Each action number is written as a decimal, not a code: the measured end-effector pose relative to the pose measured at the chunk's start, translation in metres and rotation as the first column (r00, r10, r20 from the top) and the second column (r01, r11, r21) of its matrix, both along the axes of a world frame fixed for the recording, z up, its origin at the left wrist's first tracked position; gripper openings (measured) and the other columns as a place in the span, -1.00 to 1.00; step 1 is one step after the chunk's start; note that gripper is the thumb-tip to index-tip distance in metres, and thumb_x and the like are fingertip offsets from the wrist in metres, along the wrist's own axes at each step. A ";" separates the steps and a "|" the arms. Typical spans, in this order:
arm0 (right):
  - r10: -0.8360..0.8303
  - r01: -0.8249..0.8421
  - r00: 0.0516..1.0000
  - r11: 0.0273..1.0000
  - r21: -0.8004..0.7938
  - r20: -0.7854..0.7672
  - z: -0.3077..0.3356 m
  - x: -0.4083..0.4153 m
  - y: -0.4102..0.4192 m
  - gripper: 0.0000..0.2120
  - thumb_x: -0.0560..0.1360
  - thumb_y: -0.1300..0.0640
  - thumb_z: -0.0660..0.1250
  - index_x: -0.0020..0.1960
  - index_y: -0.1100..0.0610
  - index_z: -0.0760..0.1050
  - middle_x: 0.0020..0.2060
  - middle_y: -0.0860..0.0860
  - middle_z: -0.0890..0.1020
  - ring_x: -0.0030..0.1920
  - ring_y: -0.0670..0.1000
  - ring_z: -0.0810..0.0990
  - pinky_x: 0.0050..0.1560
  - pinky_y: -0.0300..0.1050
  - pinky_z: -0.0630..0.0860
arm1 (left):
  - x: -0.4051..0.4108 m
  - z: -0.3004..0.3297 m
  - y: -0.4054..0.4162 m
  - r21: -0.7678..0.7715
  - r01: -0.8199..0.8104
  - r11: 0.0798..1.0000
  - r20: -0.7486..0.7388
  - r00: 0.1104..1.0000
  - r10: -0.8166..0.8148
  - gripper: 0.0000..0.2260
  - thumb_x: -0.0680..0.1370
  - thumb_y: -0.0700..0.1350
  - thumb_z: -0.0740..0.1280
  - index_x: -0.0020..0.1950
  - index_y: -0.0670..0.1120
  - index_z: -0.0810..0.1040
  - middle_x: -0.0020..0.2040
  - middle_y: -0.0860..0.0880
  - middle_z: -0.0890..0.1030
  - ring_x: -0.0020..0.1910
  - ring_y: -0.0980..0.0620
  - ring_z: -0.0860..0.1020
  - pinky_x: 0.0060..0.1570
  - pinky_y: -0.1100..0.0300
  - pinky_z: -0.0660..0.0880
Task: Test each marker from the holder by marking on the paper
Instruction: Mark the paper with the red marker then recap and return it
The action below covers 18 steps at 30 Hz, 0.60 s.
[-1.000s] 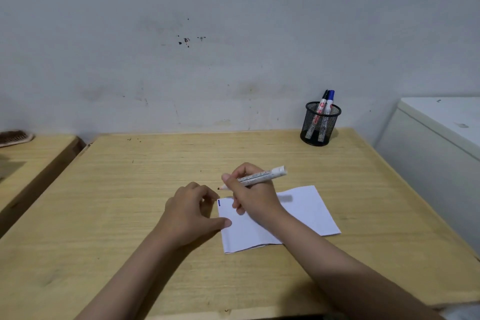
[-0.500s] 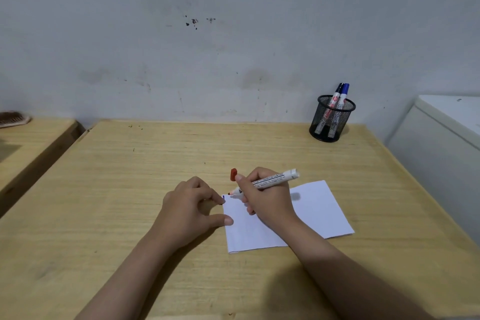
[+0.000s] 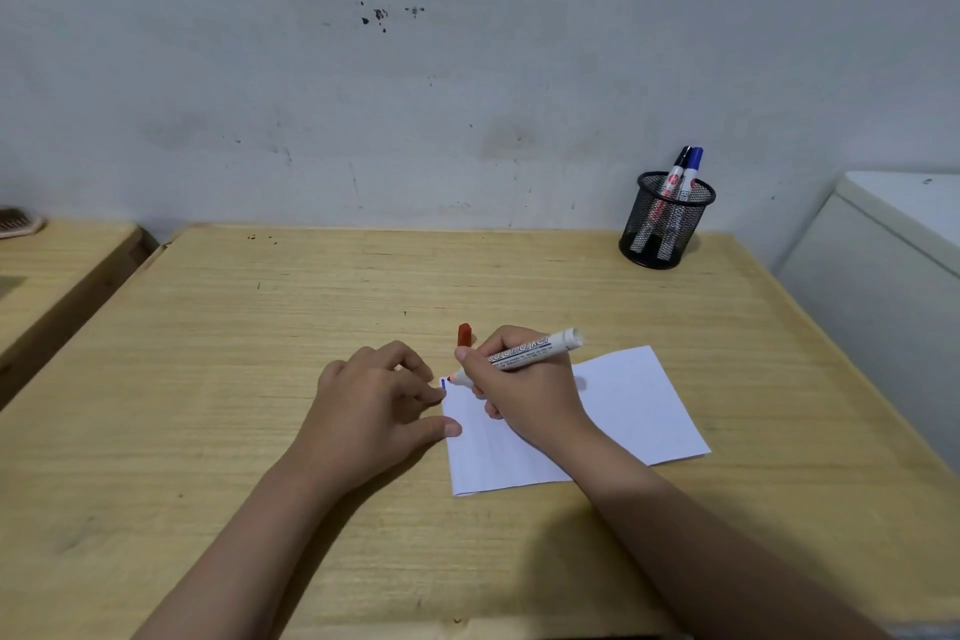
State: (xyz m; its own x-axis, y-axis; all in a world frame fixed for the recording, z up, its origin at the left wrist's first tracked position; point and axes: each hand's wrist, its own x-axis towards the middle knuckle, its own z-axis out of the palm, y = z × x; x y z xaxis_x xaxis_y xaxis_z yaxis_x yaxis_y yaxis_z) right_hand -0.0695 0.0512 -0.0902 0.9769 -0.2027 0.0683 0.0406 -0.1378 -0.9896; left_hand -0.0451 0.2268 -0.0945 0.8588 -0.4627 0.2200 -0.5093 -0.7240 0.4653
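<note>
1. Lying at the far left edge of the view, a brush [image 3: 18,222] rests on a second wooden surface [image 3: 57,265] beside the desk [image 3: 270,327]; only part of the brush shows.
2. The left hand [image 3: 371,411] rests on the desk just left of the paper [image 3: 634,411], fingers loosely curled and gripping nothing, with the thumb tip pressing the paper's left edge.
3. A short blue mark [image 3: 443,384] sits at the paper's top-left corner, right beside the left fingertips.
4. A red cap [image 3: 464,335] stands upright on the desk just behind the two hands, apart from the paper.
5. The right hand [image 3: 524,395] is closed around a white-bodied marker [image 3: 524,352] in a writing grip, its heel and forearm lying over the paper.
6. The marker's long axis runs nearly level, tilted slightly: the red tip points left and down at the paper's top-left corner next to the blue mark, and the blunt tail points right and up, away from the person. Whether the tip touches the sheet cannot be told.
7. The paper lies flat near the desk's middle, turned a little so its right side sits farther back.
8. A black mesh holder [image 3: 667,229] stands at the desk's far right corner by the wall [image 3: 467,94], well apart from the paper.
9. Two capped markers lean inside it, tops tilted right: a black-capped marker [image 3: 678,169] and, touching it on the right, a blue-capped marker [image 3: 693,164].
10. A white cabinet [image 3: 883,276] stands to the right of the desk.
</note>
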 end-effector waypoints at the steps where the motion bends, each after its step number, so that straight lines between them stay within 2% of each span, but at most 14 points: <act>1: -0.004 0.004 1.000 1.000 -0.002 -0.001 0.000 0.000 0.000 -0.75 0.40 0.14 0.46 -0.27 0.33 0.53 -0.51 -0.05 0.59 -0.50 -0.12 0.55 -0.50 -0.23 0.46 | -0.001 0.001 0.000 0.019 0.011 1.000 0.015 1.000 -0.011 -0.49 0.21 0.43 0.21 -0.10 0.14 0.66 -0.01 0.24 0.55 -0.02 0.13 0.49 0.00 0.08 0.28; 6: -0.008 0.008 1.000 1.000 -0.023 -0.016 -0.001 0.002 0.000 -0.75 0.39 0.12 0.47 -0.29 0.29 0.53 -0.51 -0.06 0.59 -0.49 -0.06 0.53 -0.48 -0.19 0.46 | -0.001 0.001 0.000 0.072 0.036 0.997 0.054 0.998 -0.040 -0.50 0.27 0.42 0.17 -0.07 0.14 0.66 0.01 0.27 0.59 -0.02 0.13 0.49 -0.04 0.09 0.23; 8: -0.003 0.002 1.000 0.999 -0.049 -0.021 -0.001 0.002 0.001 -0.75 0.39 0.10 0.47 -0.29 0.28 0.53 -0.48 0.02 0.59 -0.51 -0.05 0.52 -0.48 -0.18 0.46 | -0.001 0.001 0.000 0.087 0.040 0.995 0.072 0.996 -0.046 -0.51 0.29 0.42 0.17 -0.06 0.14 0.65 0.00 0.27 0.60 -0.03 0.14 0.50 -0.05 0.09 0.23; 11: -0.007 0.005 0.999 0.997 -0.075 -0.036 0.000 0.003 0.001 -0.75 0.39 0.10 0.46 -0.28 0.28 0.52 -0.45 0.09 0.59 -0.54 -0.06 0.51 -0.50 -0.20 0.44 | -0.002 0.002 0.000 0.107 0.043 0.993 0.093 0.994 -0.053 -0.52 0.30 0.41 0.16 -0.06 0.15 0.65 0.00 0.27 0.61 -0.04 0.14 0.50 -0.06 0.09 0.23; 18: 0.003 -0.006 0.999 0.998 -0.059 -0.054 -0.002 0.006 -0.002 -0.76 0.39 0.18 0.44 -0.32 0.32 0.48 -0.47 0.10 0.55 -0.50 -0.04 0.51 -0.55 -0.27 0.40 | -0.002 0.003 0.000 0.127 0.054 0.990 0.114 0.991 -0.068 -0.53 0.31 0.41 0.16 -0.06 0.16 0.65 -0.01 0.27 0.61 -0.06 0.13 0.50 -0.07 0.07 0.26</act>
